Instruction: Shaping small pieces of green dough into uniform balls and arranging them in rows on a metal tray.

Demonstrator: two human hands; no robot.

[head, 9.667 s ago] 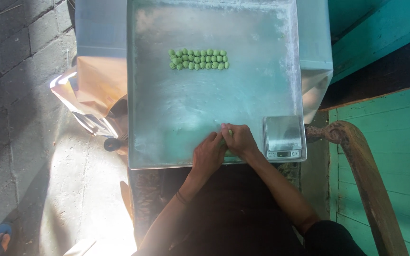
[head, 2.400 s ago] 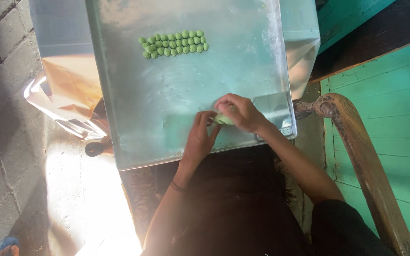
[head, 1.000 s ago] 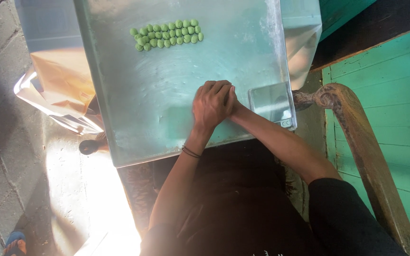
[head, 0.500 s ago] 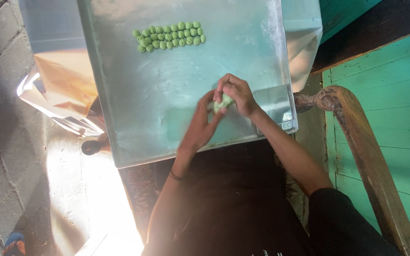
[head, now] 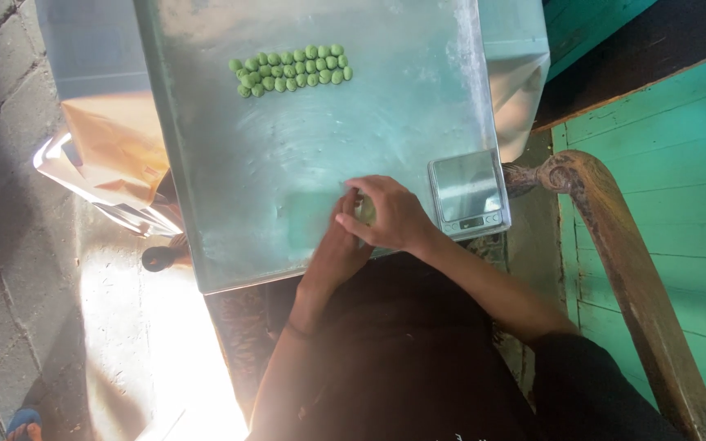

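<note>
1. Metal makes up the largest thing in view: a floured steel tray (head: 304, 155) that fills the upper middle of the picture, its near edge toward the person.
2. Turquoise wooden boards (head: 663, 204) run down the side at 3 o'clock, with a worn, curved wooden rail (head: 623, 269) in front of them.
3. Grey brick paving (head: 2, 163) lies at 9 o'clock, with a bright patch of sunlight at about 7 o'clock.
4. Brown paper and clear plastic wrapping (head: 108, 163) stick out from under the tray's edge at 9 o'clock.
5. At 3 o'clock from the hands, a small silver kitchen scale (head: 466, 193) sits on the tray's near corner, just beside the right hand.
6. Rows of small green dough balls (head: 292, 69) lie packed together on the tray at 12 o'clock, well apart from the hands.
7. The right hand (head: 390, 216) is cupped over the left hand (head: 341, 245), the two pressed together low over the near part of the tray.
8. Between them shows a small piece of pale green dough (head: 364, 210), held between the palms and mostly hidden by the right hand's fingers; its shape cannot be told.
9. A thin band (head: 297, 331) circles the left wrist at 6 o'clock from the hands.
</note>
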